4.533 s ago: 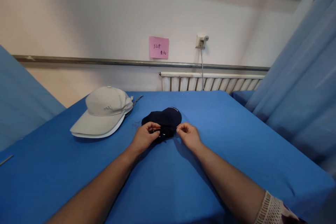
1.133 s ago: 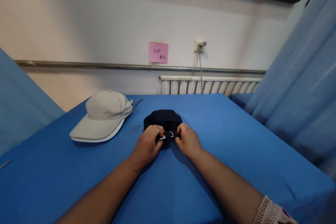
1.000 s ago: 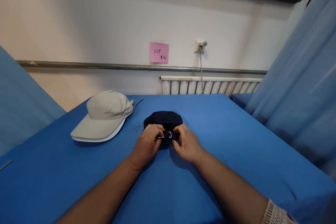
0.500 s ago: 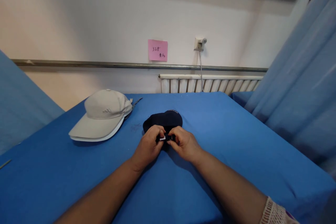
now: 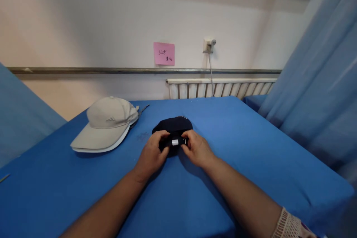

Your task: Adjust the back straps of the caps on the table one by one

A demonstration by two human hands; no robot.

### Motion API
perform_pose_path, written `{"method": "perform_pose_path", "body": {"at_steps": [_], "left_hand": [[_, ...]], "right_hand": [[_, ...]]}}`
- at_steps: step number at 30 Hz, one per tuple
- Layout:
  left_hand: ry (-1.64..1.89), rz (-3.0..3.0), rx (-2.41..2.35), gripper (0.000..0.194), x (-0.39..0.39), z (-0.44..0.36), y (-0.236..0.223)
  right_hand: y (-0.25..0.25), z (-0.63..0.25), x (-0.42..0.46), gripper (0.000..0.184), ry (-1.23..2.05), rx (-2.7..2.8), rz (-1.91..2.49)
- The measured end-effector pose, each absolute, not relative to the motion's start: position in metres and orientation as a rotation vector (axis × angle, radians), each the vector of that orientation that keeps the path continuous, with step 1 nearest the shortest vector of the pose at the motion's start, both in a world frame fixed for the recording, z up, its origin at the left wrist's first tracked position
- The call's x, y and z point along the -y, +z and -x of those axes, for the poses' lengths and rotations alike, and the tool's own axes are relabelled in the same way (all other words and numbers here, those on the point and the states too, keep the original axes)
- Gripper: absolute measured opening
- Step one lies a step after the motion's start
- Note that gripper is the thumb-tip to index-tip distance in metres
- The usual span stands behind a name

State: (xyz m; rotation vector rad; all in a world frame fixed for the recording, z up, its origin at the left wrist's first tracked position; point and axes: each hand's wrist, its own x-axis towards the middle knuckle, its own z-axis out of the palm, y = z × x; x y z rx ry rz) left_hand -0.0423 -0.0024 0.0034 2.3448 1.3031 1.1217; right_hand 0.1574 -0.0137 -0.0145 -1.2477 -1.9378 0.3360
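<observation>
matt dark cloth cap, shiny metal buckle, smooth blue cloth

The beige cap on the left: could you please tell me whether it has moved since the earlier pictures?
No; the beige cap keeps its place below and left of the pink note; only the view shifted slightly.

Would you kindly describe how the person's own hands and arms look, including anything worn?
Left hand and right hand are bare, without gloves. The right arm has a cream sleeve with a lacy openwork edge and some purple; no left sleeve shows.
</observation>
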Motion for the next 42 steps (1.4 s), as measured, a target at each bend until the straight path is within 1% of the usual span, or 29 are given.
{"method": "perform_pose_path", "body": {"at_steps": [4,9,12,14,18,20,22,25,28,30,31,33,34,37,40,42], "left_hand": [[0.975,-2.305,-1.303,0.034,0.000,0.048,0.005],[0.901,-2.355,-1.383,0.016,-0.003,0.048,0.004],[0.988,-2.363,-1.455,0.020,0.000,0.047,0.008],[0.957,-2.350,-1.408,0.021,0.002,0.046,0.011],[0.618,-2.159,-1.163,0.021,0.001,0.050,0.010],[0.518,-2.074,-1.131,0.023,-0.003,0.052,0.006],[0.519,-2.088,-1.170,0.024,-0.009,0.055,0.001],[0.649,-2.170,-1.261,0.022,-0.016,0.054,-0.006],[0.699,-2.234,-1.328,0.029,-0.016,0.048,-0.009],[0.607,-2.303,-1.384,0.035,-0.014,0.043,-0.008],[0.539,-2.338,-1.424,0.035,-0.012,0.039,-0.007],[0.421,-2.390,-1.528,0.030,-0.010,0.034,-0.006],[0.386,-2.405,-1.573,0.025,-0.008,0.032,-0.005],[0.386,-2.413,-1.628,0.014,-0.005,0.032,-0.002],[0.491,-2.389,-1.627,0.005,-0.001,0.038,0.005],[0.614,-2.354,-1.602,0.005,0.003,0.043,0.011]], "right_hand": [[-0.016,-0.166,0.007,0.033,0.332,1.930,1.245],[-0.018,-0.168,0.006,0.031,0.391,1.934,1.266],[-0.017,-0.167,0.008,0.029,0.410,1.933,1.258],[-0.017,-0.167,0.008,0.028,0.413,1.911,1.281],[-0.017,-0.171,0.005,0.032,0.431,1.893,1.420],[-0.018,-0.174,0.004,0.033,0.446,1.928,1.496],[-0.017,-0.177,0.005,0.034,0.466,1.980,1.545],[-0.014,-0.179,0.007,0.035,0.483,2.050,1.574],[-0.011,-0.178,0.008,0.030,0.477,2.090,1.607],[-0.010,-0.177,0.007,0.023,0.460,2.080,1.661],[-0.010,-0.176,0.007,0.019,0.447,2.065,1.692],[-0.012,-0.174,0.005,0.012,0.418,2.037,1.732],[-0.013,-0.173,0.005,0.012,0.409,2.029,1.740],[-0.016,-0.171,0.004,0.017,0.425,2.020,1.734],[-0.017,-0.171,0.002,0.023,0.451,2.013,1.720],[-0.017,-0.172,0.002,0.033,0.431,2.014,1.709]]}}
